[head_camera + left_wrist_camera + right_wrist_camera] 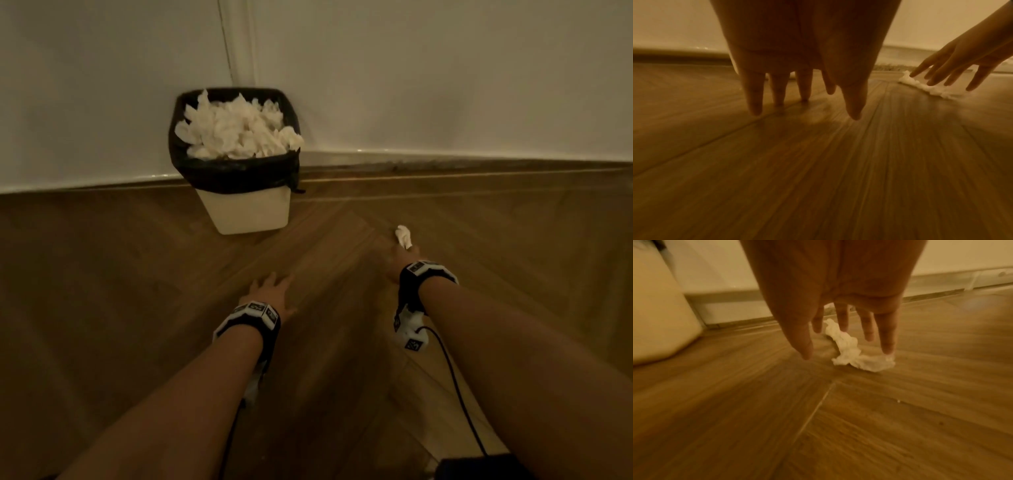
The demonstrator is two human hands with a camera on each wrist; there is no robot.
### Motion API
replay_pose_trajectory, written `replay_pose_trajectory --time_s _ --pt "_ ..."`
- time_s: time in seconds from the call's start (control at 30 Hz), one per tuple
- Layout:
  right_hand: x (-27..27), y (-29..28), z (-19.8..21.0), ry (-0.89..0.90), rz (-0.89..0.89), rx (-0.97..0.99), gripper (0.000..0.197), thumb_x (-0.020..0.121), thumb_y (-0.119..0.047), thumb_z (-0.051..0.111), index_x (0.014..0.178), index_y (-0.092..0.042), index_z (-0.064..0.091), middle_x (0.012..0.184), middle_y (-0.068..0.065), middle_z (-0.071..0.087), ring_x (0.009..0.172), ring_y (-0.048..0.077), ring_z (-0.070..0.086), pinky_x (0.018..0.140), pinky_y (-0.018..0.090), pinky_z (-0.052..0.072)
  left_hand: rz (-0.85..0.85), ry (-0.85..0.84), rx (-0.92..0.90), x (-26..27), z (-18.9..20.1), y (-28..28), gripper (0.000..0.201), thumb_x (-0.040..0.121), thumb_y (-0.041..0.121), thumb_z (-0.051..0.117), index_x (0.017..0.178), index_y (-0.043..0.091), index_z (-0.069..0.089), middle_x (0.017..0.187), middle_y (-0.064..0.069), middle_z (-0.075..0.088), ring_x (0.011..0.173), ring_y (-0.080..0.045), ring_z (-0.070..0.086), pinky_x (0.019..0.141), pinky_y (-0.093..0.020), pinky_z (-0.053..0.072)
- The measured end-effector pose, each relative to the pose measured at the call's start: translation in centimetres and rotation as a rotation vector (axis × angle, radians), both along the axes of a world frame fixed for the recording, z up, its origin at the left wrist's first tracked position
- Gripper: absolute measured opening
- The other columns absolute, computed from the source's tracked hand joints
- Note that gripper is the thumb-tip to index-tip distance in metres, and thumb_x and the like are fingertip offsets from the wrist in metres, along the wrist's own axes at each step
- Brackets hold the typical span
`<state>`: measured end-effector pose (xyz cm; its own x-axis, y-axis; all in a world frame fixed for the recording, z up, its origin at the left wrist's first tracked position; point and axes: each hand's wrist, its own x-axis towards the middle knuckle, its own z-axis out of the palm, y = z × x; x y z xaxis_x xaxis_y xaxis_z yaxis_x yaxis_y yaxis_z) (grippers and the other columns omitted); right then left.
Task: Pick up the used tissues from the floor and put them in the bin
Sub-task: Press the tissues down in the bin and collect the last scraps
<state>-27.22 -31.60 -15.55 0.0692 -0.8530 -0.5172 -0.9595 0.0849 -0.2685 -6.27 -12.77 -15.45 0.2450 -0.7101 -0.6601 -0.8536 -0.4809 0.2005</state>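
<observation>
Tissue (851, 345), crumpled and white, is lying on the herringbone wooden floor (137, 308), to the right of the bin (246, 212) and apart from it. Twisted into a long strip, it is running away from the person, its far end pointing toward the skirting board (479, 157). The right hand (399, 257) is reaching down directly over it, fingers straight and spread, so its grip is open and holding nothing. In the right wrist view the fingertips (888, 348) are hanging just above the strip, the little finger seeming to touch its near end, the thumb on the opposite side. The left hand (270, 294) is hovering open, near the floor and well to the left of the tissue, so the right hand is plainly the nearer one. The bin, lined with a black bag (236, 171), is already heaped with tissues (236, 130). Closing fingers and thumb across the strip's narrow width looks like the coming move.
</observation>
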Motion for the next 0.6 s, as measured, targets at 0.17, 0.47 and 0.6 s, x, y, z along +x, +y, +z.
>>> replay_pose_trajectory --time_s 0.17,0.47,0.6 --pt "-0.5 -1.3 -2.8 0.065 0.141 0.016 0.082 0.083 -0.037 0.065 0.147 -0.039 0.013 0.157 0.001 -0.005 0.141 0.041 0.005 0.110 0.054 0.020 -0.004 0.033 0.127 0.1 -1.2 -1.6 0.083 0.088 0.038 0.060 0.146 0.043 0.001 0.156 0.005 -0.013 0.141 -0.042 -0.006 0.110 -0.058 0.024" --pt "0.7 -1.2 -1.7 0.212 0.292 -0.153 0.037 0.089 -0.009 0.053 0.124 -0.001 0.053 0.132 0.025 0.046 0.120 0.040 0.046 0.098 0.045 0.042 0.008 0.055 0.127 -0.2 -1.1 -1.8 0.083 0.088 0.033 0.060 0.146 0.041 0.002 0.156 0.003 -0.013 0.140 -0.046 -0.007 0.109 -0.061 0.023" --pt "0.6 -0.5 -0.1 0.129 0.213 -0.108 0.026 0.091 -0.007 0.052 0.116 0.001 0.057 0.121 0.021 0.057 0.102 0.034 0.059 0.086 0.037 0.051 0.006 0.052 0.088 -0.2 -1.3 -1.1 0.083 0.088 0.036 0.060 0.147 0.040 0.001 0.156 0.003 -0.013 0.140 -0.045 -0.007 0.110 -0.060 0.023"
